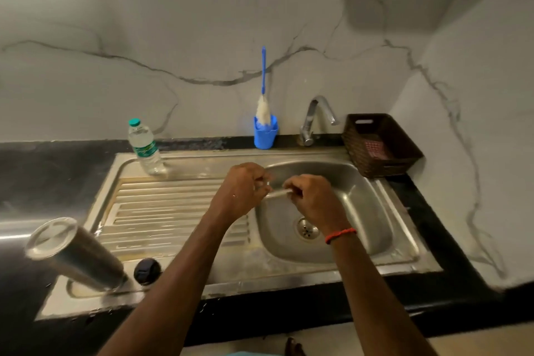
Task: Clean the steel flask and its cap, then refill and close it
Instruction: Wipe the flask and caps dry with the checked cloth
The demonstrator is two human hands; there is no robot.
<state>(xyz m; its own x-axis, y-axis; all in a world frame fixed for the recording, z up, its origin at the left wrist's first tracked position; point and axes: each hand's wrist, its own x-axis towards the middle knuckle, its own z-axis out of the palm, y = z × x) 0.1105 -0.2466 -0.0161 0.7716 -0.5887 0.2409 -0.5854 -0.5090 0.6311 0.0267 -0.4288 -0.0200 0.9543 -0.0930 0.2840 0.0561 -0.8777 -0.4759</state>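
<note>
- The left hand (245, 191) and right hand (313, 201) are over the left edge of the sink basin (370, 211); each has its fingers curled and pinches one end of a thin pale strip (276, 194) stretched between them; what the strip is I cannot tell
- The steel flask (78, 254) stands on the near left corner of the ribbed drainboard (161, 205), well apart from both hands
- Its dark cap (146, 271) lies just beside the flask, on its right
- At the back are a plastic water bottle (144, 147), a blue brush (263, 87) upright in a blue holder (265, 136), the tap (315, 115) and a brown basket (381, 144) on the black bench (43, 176)
- A red thread (340, 235) circles the right wrist
</note>
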